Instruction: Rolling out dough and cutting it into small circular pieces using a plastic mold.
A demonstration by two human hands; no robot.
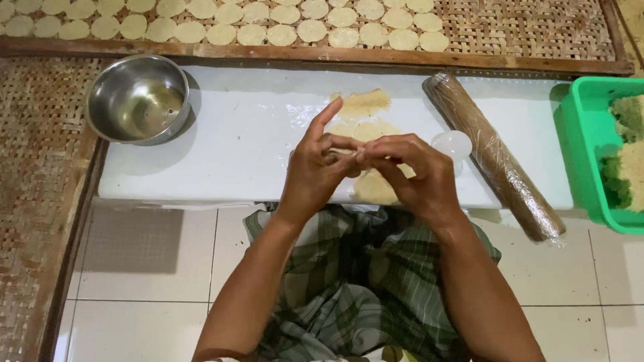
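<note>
Both my hands meet over the white board (221, 154). Left hand (315, 171) and right hand (416, 177) pinch a small piece of dough (343, 155) between fingertips, index of the left sticking up. Rolled-out dough sheet (365, 107) lies on the board right under and behind the hands (part hidden by them). Clear round cutter (452, 143) just beside my right hand, plastic-wrapped rolling pin (495, 157) next to that. Steel bowl (139, 99) at the board's left end. Green tub (594, 151) far right. Cut dough rounds (268, 27) lined up on the woven tray (523, 30) behind.
</note>
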